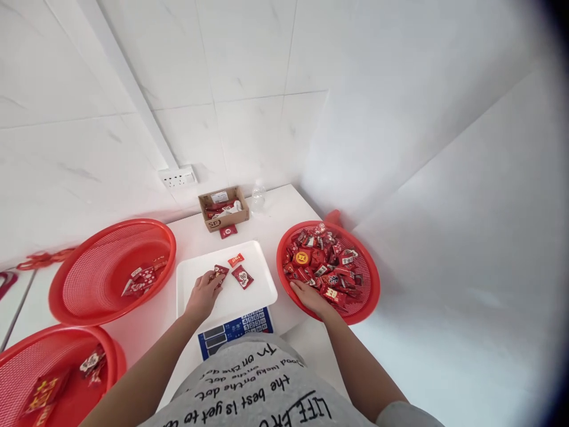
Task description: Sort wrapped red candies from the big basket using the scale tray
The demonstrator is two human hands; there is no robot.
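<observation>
Left hand (204,292) grasps candy (221,270) at the tray (262,286); right hand (310,298), grip unclear, touches the basket (376,290) along the desk's (287,207) right edge.

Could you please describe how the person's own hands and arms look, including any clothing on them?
The left hand and right hand are bare, without gloves. No watch shows on either wrist. A plain grey sleeve shows on the right arm; no sleeve shows on the left.
</observation>
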